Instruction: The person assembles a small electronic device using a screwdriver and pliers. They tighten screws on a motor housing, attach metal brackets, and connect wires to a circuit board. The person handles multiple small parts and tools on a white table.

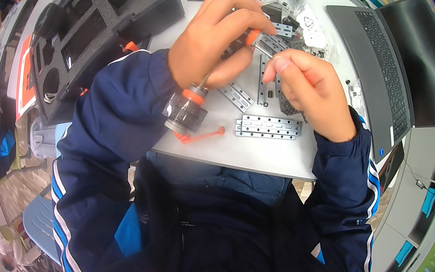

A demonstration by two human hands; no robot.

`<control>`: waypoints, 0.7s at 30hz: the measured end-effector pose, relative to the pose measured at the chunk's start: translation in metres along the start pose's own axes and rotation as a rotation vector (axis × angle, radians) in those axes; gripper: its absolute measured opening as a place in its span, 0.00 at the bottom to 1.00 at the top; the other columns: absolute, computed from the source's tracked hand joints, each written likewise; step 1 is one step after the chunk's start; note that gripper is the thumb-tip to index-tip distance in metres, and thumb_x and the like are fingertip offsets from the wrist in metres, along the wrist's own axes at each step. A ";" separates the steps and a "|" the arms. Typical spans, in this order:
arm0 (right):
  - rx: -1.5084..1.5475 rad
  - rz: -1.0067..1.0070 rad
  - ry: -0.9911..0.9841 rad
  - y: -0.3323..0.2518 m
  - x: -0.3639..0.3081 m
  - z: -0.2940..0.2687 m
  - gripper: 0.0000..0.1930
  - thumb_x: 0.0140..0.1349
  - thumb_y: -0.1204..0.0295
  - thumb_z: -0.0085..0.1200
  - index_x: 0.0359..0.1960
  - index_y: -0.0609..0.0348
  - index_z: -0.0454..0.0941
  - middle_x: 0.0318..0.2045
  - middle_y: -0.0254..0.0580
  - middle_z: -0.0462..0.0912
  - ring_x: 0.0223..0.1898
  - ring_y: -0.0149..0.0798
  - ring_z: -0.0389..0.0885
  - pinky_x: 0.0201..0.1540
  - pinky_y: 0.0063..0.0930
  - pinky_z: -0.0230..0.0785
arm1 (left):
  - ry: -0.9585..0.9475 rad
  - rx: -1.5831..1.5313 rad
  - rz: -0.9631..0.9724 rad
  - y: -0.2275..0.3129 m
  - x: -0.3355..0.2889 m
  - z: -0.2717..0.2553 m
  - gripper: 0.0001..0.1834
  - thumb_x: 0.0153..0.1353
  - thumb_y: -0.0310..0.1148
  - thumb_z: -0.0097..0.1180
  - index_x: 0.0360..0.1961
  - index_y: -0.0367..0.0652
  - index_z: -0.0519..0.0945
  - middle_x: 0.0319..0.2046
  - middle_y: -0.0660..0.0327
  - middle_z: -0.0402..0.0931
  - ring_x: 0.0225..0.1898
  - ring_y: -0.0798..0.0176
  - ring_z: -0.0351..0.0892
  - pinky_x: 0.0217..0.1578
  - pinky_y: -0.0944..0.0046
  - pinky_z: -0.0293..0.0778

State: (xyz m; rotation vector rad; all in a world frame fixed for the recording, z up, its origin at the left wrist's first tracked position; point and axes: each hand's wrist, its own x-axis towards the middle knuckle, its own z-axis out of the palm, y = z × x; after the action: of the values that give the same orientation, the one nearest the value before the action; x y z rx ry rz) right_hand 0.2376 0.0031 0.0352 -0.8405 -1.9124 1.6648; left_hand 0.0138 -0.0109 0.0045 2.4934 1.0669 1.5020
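My left hand (200, 42) is raised over the table with its fingers curled round a metal shaft that carries dark blocks with orange rings. The lower dark block (186, 112) sticks out below my wrist, banded by an orange ring (193, 97). At the other end, a second orange ring (252, 37) shows between my fingertips. My right hand (313, 88) pinches a thin metal rod (263, 49), whose far end meets the assembly beside that ring. Whether the rod is a tool or a part is hidden by my fingers.
Perforated silver metal channels (269, 126) lie near the front edge, beside an orange link (203, 135). Small parts and clear plastic bags (311, 24) crowd the back. A foam-lined case (83, 42) stands open at left, an opened laptop (375, 63) at right.
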 end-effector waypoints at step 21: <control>-0.875 -0.610 0.362 0.005 0.003 0.015 0.04 0.65 0.70 0.60 0.36 0.54 0.81 0.20 0.36 0.75 0.17 0.42 0.75 0.22 0.33 0.67 | 0.044 0.000 0.026 -0.001 0.003 -0.001 0.21 0.47 0.14 0.54 0.45 0.40 0.82 0.44 0.54 0.74 0.40 0.57 0.77 0.34 0.65 0.80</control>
State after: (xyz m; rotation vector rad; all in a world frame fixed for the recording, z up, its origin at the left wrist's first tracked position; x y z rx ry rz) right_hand 0.2258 -0.0054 0.0276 -0.6639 -2.2853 0.2665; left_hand 0.0129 -0.0089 0.0070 2.4951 1.0443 1.5712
